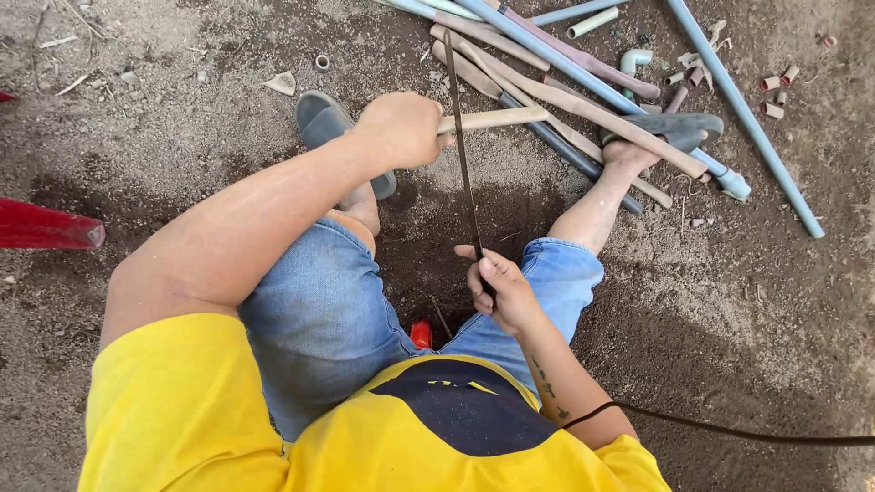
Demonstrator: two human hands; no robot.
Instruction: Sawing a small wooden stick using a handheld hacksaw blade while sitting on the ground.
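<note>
I sit on bare, damp brown dirt ground [729, 301] outdoors, knees apart in blue denim shorts and a yellow shirt, with no surface under the work. The heap of long plastic pipes [583, 64] lies on the dirt ahead of me, pale blue, grey and mud-stained tan; I cannot count them exactly where they overlap. My left hand [401, 128] is closed around the near end of one tan mud-stained pipe [497, 118], which runs from my fist into the near edge of that heap. My right hand [501, 292], nearer me than the heap, has its fingers [480, 273] pinched tight on the lower end of a thin dark saw blade [462, 155] that stands across the tan pipe, its top end reaching into the heap. I wear two grey sandals: one [328, 123] left of the heap, the other [674, 128] resting on the pipes. Five or so short reddish-tan pipe couplings [775, 91] lie right of the heap. A red plastic thing [46, 228] lies far left of it.
</note>
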